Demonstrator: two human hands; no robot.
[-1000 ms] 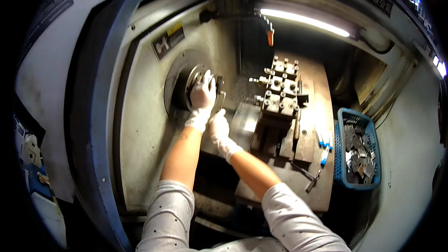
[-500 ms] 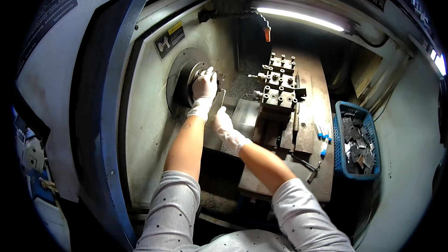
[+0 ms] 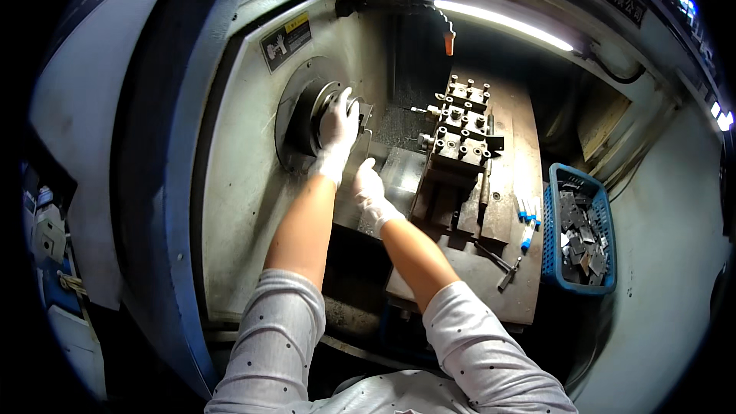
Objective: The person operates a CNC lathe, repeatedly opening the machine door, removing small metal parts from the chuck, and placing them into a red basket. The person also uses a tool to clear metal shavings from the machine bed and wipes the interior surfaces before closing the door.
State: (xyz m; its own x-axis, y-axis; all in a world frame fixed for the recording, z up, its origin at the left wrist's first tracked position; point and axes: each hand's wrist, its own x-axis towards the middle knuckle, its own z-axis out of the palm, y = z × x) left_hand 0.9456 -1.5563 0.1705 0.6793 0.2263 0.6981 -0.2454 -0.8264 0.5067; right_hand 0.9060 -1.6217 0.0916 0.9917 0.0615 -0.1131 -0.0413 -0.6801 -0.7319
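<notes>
Both my hands wear thin white gloves. My left hand (image 3: 337,130) lies against the front of the round spindle chuck (image 3: 313,111) on the left wall, its fingers stretched upward and slightly apart. A metal block (image 3: 366,113) juts from the chuck just right of those fingers. Below and to the right, my right hand (image 3: 369,188) is closed, with the thumb pointing up. A thin bent hex key (image 3: 369,133) shows above that thumb, its hooked end beside the block. Its lower part is hard to make out against the dark background.
Tool holders with several upright bolts (image 3: 463,124) stand on the slide to the right. A T-handled wrench (image 3: 509,274) and blue-capped tubes (image 3: 527,224) lie on the metal table (image 3: 475,280). Beyond is a blue basket (image 3: 546,249) of metal pieces. An orange-tipped nozzle (image 3: 449,43) hangs behind.
The view has shifted, so the machine sits slightly higher in the picture. My left hand's fingers have straightened against the chuck. My right hand stays below the block.
</notes>
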